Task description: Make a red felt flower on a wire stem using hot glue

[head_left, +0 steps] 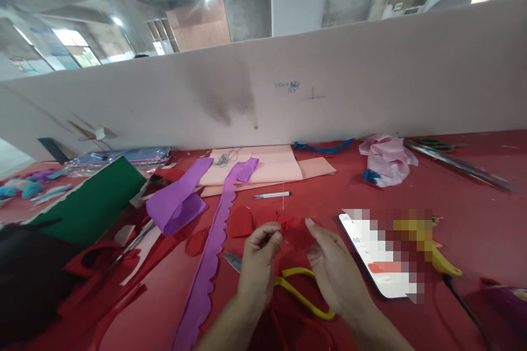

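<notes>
Red crinkly paper bunch [295, 231] is pinched tight by the left hand [258, 260] and right hand [334, 274]. Cut red paper petals [241, 222] lie beside it, not joined on.

Bare table [473, 186] toward the far right corner; phone [379, 258] flanks the right hand [333, 274], purple strip [206, 263] the left hand [257, 263]; scissors [304, 299] beneath; pen [272, 195] ahead; partition [370, 82] closes the far edge.

Bright ceiling lamps and window glare overhead, soft overall blur, wide-angle bending at the edges.
</notes>
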Tool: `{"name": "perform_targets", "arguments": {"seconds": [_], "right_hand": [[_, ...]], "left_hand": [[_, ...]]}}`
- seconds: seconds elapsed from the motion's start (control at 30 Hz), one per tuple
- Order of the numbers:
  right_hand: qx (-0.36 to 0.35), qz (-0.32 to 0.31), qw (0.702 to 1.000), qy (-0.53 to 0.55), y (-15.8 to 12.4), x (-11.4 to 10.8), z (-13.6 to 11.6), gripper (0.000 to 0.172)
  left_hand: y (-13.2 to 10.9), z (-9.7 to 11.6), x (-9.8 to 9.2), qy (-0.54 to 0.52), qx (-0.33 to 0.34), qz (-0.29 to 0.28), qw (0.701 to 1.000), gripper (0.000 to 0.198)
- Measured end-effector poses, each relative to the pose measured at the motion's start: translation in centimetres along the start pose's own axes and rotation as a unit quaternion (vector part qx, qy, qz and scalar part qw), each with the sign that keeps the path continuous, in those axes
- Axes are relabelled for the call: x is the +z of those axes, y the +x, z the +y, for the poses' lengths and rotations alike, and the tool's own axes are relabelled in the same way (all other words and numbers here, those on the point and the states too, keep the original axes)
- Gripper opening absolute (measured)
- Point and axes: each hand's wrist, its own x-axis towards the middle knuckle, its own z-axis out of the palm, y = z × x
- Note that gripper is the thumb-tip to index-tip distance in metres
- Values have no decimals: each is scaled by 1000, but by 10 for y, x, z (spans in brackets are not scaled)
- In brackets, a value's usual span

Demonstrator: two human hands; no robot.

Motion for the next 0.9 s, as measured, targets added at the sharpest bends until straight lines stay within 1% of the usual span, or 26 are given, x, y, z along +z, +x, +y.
{"name": "perform_targets", "arguments": {"seconds": [0.1, 0.13, 0.2, 0.27, 0.37, 0.43, 0.5, 0.6, 0.73, 0.9], "right_hand": [[-37, -29, 999, -19, 0, -2, 0, 12], [-52, -40, 997, -30, 0, -3, 0, 9], [-72, -56, 995, -44, 1, -6, 2, 12], [-76, -55, 994, -52, 1, -8, 4, 13], [-92, -51, 991, -78, 0, -8, 1, 24], [-107, -58, 988, -97, -2, -6, -3, 25], [-105, -66, 986, -108, -3, -4, -5, 23], [-74, -68, 988, -114, -3, -1, -5, 25], [-65, -64, 992, -85, -1, -1, -1, 15], [-57, -38, 994, -81, 2, -2, 0, 13]], "left_hand": [[-2, 1, 0, 11, -15, -20, 1000, 15], [-3, 1, 1, 17, -15, -30, 999, 15], [-3, 1, 1, 36, -7, -43, 998, 15], [-4, 1, 2, 52, -2, -50, 997, 14], [-4, 0, 2, 58, -2, -53, 997, 12], [-4, -1, 2, 49, -7, -49, 998, 12], [-3, -2, 1, 34, -13, -41, 998, 12], [-2, -3, 0, 17, -24, -36, 999, 13], [-2, -3, 0, 18, -18, -50, 998, 14], [-2, -4, 1, 25, -17, -57, 998, 15]]}}
